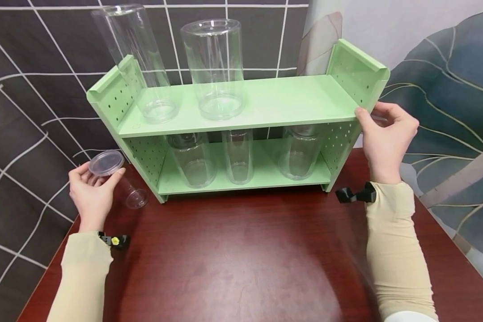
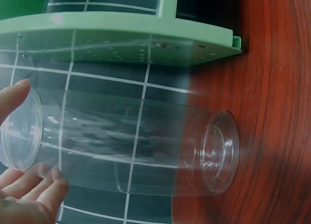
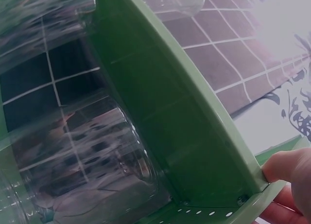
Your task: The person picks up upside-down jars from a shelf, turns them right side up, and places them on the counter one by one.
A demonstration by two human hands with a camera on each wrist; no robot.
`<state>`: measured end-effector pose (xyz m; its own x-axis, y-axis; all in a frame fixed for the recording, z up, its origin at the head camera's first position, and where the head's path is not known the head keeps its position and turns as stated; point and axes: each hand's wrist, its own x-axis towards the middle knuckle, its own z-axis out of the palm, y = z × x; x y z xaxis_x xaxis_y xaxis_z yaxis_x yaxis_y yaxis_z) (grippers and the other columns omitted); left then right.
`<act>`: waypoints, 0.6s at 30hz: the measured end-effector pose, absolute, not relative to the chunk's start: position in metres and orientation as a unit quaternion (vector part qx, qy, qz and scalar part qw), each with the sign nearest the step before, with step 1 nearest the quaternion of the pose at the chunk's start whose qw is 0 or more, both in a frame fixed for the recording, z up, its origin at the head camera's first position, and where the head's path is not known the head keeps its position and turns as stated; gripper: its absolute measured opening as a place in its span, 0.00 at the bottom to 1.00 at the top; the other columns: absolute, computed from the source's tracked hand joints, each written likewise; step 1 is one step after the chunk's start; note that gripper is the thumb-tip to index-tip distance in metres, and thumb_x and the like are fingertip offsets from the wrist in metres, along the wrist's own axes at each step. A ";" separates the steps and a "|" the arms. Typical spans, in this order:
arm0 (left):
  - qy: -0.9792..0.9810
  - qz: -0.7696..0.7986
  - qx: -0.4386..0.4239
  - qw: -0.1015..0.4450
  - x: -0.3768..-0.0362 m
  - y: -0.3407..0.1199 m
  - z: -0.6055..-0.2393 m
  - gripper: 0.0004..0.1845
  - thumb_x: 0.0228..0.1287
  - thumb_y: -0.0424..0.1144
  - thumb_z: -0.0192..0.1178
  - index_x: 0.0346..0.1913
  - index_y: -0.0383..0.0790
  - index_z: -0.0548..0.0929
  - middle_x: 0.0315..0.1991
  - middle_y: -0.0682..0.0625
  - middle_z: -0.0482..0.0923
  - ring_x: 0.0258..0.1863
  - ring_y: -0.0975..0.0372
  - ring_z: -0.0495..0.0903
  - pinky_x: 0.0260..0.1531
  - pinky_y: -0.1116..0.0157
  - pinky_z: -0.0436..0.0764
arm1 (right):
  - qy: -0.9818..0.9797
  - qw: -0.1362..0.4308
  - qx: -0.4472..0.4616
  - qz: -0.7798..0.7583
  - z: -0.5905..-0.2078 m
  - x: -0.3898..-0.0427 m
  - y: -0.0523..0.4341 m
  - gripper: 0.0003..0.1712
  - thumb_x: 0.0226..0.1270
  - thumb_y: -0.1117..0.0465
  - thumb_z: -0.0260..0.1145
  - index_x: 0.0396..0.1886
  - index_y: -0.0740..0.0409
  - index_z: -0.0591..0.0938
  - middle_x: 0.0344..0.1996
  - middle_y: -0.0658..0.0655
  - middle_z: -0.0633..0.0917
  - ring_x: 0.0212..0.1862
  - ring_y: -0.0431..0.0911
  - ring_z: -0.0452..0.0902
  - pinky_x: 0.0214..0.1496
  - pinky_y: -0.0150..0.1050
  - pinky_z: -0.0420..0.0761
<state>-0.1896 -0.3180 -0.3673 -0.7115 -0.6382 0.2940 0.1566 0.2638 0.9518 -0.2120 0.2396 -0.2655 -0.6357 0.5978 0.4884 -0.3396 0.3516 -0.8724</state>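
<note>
At the left end of a green two-tier shelf [image 1: 283, 96], a tall clear jar [image 1: 133, 194] with a translucent lid [image 1: 106, 162] stands on the table. My left hand [image 1: 91, 197] holds it around the lid, thumb on one side and fingers on the other. In the left wrist view the jar's body [image 2: 121, 141] shows whole down to its base on the wood. My right hand [image 1: 388, 138] pinches the shelf's right side where the upper board meets the end panel. The thumb lies on the front edge; the other fingers are partly hidden behind the panel.
On the upper board stand two tall clear jars, one at the left end [image 1: 157, 107] and a wider one [image 1: 217, 71]. Three more clear jars, including a narrow one [image 1: 239, 161], stand on the lower board. A dark tiled wall [image 1: 265, 40] rises behind the reddish table [image 1: 233, 255].
</note>
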 end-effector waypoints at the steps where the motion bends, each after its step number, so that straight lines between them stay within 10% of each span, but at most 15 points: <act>1: -0.722 -0.579 0.167 0.340 -0.191 -0.318 -0.367 0.41 0.47 0.32 0.81 0.64 0.42 0.71 0.59 0.44 0.77 0.54 0.61 0.80 0.59 0.66 0.78 | -0.708 0.417 -0.091 0.563 -0.265 -0.212 0.239 0.13 0.60 0.61 0.75 0.45 0.59 0.91 0.36 0.49 0.87 0.35 0.38 0.84 0.44 0.28 0.83; 18: -0.713 -0.566 0.137 0.390 -0.184 -0.311 -0.367 0.48 0.51 0.35 0.79 0.74 0.47 0.64 0.71 0.50 0.67 0.68 0.62 0.67 0.69 0.70 0.65 | -0.711 0.410 -0.091 0.564 -0.264 -0.209 0.241 0.14 0.61 0.61 0.75 0.46 0.60 0.91 0.36 0.50 0.87 0.36 0.40 0.84 0.44 0.28 0.82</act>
